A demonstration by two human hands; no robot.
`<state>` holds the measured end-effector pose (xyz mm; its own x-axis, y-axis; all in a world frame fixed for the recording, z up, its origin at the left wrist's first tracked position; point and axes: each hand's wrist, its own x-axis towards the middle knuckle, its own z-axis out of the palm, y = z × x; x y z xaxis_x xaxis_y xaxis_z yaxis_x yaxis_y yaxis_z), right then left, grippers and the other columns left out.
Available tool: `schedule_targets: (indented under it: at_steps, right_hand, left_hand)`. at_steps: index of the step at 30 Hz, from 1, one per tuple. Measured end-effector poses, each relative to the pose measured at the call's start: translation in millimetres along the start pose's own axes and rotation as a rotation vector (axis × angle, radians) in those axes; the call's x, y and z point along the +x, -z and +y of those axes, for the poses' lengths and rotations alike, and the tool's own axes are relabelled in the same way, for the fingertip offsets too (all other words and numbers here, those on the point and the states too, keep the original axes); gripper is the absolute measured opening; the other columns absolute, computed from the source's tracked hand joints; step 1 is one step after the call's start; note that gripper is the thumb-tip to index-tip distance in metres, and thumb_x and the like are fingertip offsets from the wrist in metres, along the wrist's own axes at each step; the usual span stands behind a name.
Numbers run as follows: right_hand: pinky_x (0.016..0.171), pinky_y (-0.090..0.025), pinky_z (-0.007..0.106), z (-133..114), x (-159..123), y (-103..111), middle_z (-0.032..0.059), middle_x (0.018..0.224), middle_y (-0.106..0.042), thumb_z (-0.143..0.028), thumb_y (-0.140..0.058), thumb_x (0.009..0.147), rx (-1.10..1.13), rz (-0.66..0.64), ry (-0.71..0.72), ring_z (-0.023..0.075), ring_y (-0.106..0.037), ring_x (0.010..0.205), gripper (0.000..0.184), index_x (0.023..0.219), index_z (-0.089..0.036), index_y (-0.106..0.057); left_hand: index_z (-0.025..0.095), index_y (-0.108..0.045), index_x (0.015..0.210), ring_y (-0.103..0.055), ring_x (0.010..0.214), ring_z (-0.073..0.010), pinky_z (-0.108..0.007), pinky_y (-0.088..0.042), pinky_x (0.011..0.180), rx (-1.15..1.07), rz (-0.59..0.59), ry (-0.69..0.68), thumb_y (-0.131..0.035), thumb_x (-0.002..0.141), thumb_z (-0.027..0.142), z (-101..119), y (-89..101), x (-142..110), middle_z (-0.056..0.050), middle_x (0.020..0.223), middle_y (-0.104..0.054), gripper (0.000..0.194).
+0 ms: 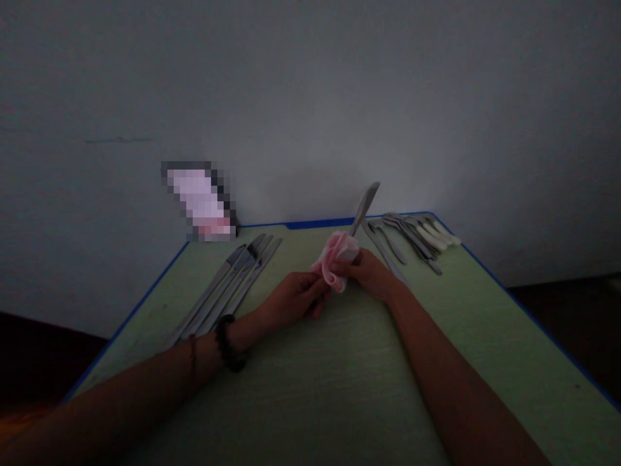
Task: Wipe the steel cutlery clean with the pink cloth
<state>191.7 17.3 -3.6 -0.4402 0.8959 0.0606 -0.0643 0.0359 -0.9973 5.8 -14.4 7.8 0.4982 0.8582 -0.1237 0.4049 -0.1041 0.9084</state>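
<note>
A table knife [365, 208] is held up at a slant above the table, its blade pointing up and to the right. A pink cloth [342, 249] is bunched around its middle. My right hand [371, 272] is closed on the cloth, with the knife inside the folds. At the lower left of the cloth, my left hand [297, 298] has its fingers closed where the knife's handle end lies; the fingers and cloth hide that end. Several table knives [228, 278] lie side by side on the left, partly behind my left wrist.
The pale green table [310, 388] has a blue edge and stands against a grey wall [310, 97]. At the back right lie several pieces of metal cutlery [412, 236] and some with white handles [439, 233]. A pixelated device [201, 200] leans at the back left corner.
</note>
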Motion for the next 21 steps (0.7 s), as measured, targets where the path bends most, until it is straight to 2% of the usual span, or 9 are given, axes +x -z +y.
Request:
schedule_targets:
  at_steps: [4,9,12,17,21]
  right_hand:
    - [0.072,-0.046,0.03,0,0,-1,0.0064,0.083,-0.071,-0.043,-0.073,0.068,-0.043,0.045,0.006,0.0167,-0.061,0.071,0.034,0.085,-0.014,-0.072]
    - [0.07,-0.045,0.03,5,1,1,0.0055,0.081,-0.07,-0.045,-0.071,0.07,-0.067,0.09,-0.01,0.016,-0.059,0.07,0.035,0.086,-0.014,-0.071]
    - [0.072,-0.045,0.029,11,3,3,0.0051,0.083,-0.069,-0.045,-0.071,0.071,0.009,0.046,0.035,0.0155,-0.059,0.072,0.035,0.089,-0.015,-0.071]
    - [0.081,-0.045,0.031,14,4,4,0.0059,0.087,-0.069,-0.042,-0.07,0.074,0.22,-0.07,0.058,0.0166,-0.061,0.08,0.033,0.092,-0.015,-0.071]
    - [0.086,-0.044,0.031,9,2,3,0.0054,0.09,-0.069,-0.038,-0.07,0.075,0.224,-0.142,0.082,0.0164,-0.061,0.083,0.034,0.101,-0.016,-0.07]
  left_hand:
    - [0.016,-0.054,0.069,-0.04,0.039,-0.007,-0.018,-0.03,0.042,-0.037,-0.028,0.003,-0.041,0.089,0.051,0,-0.5,0,0.006,0.045,-0.05,0.043]
    - [0.016,-0.055,0.073,-0.043,0.042,-0.0078,-0.019,-0.031,0.043,-0.197,-0.066,0.021,-0.037,0.09,0.053,0,-0.8,1,0.004,0.05,-0.053,0.044]
    - [0.016,-0.054,0.074,-0.044,0.042,-0.0081,-0.019,-0.031,0.042,-0.258,-0.059,0.041,-0.04,0.088,0.055,-1,-0.2,3,0.003,0.051,-0.054,0.044]
    - [0.017,-0.052,0.074,-0.041,0.038,-0.0073,-0.019,-0.03,0.04,-0.309,0.028,0.04,-0.041,0.087,0.056,-4,1.4,6,0.006,0.048,-0.049,0.043]
    - [0.017,-0.051,0.072,-0.04,0.038,-0.007,-0.018,-0.029,0.04,-0.315,0.009,0.037,-0.04,0.088,0.054,-6,3.0,6,0.005,0.047,-0.049,0.042]
